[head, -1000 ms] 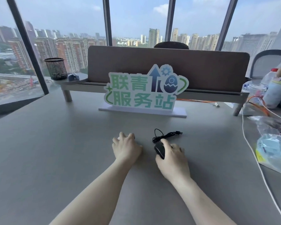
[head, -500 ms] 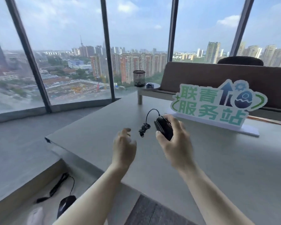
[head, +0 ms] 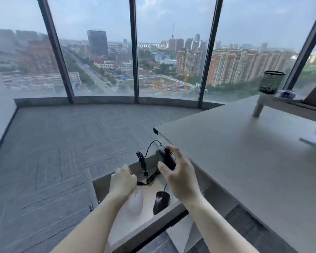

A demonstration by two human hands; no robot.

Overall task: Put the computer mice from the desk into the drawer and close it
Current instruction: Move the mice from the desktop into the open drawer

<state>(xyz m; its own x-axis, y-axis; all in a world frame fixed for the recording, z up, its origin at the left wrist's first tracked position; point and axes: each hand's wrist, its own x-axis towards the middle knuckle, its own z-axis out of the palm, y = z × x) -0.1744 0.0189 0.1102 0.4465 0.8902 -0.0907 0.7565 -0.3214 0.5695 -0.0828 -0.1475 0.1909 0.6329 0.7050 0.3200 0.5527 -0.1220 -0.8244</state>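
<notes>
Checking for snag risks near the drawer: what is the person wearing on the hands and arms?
Nothing visible. The left hand and right hand are bare, with no gloves, rings or watch; both forearms are uncovered to the frame edge, so no sleeves show.

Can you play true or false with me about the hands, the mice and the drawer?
1. The right hand holds a black mouse. True.
2. The drawer is shut. False: it is open.
3. A white mouse lies in the drawer. True.
4. The left hand holds a mouse too. False: it looks empty.
5. The mesh cup stands on the floor. False: it stands on a raised shelf on the desk.
</notes>
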